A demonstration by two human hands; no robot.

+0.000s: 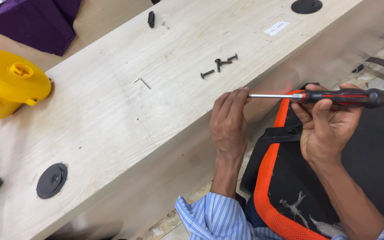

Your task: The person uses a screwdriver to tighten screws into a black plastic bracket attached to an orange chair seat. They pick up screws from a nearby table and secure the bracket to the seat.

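Red-and-black screwdriver (341,97) sits in your right hand (327,129), fingers closed around the handle, thumb laid along its underside; the shaft lies level and points left. Your left hand (229,120) meets the tip: fingers bunched together and curled over the end of the shaft, right at the front edge of the pale wood desk (112,129). Whether a screw is pinched under those fingertips cannot be told, as the tip is hidden. Judging progress: four dark bolts (219,66) lie loose in a small cluster on the desk, near the left hand and just beyond it, so fastening looks mostly undone. A small bent hex key (142,82) lies apart to their left, untouched. Below your hands, a black mesh chair back (334,186) with an orange rim rests against your lap, its black bracket just beside the right hand. Farther off: a yellow blower (7,82) at the desk's left end, and a black cable grommet (51,180) set in the desktop.
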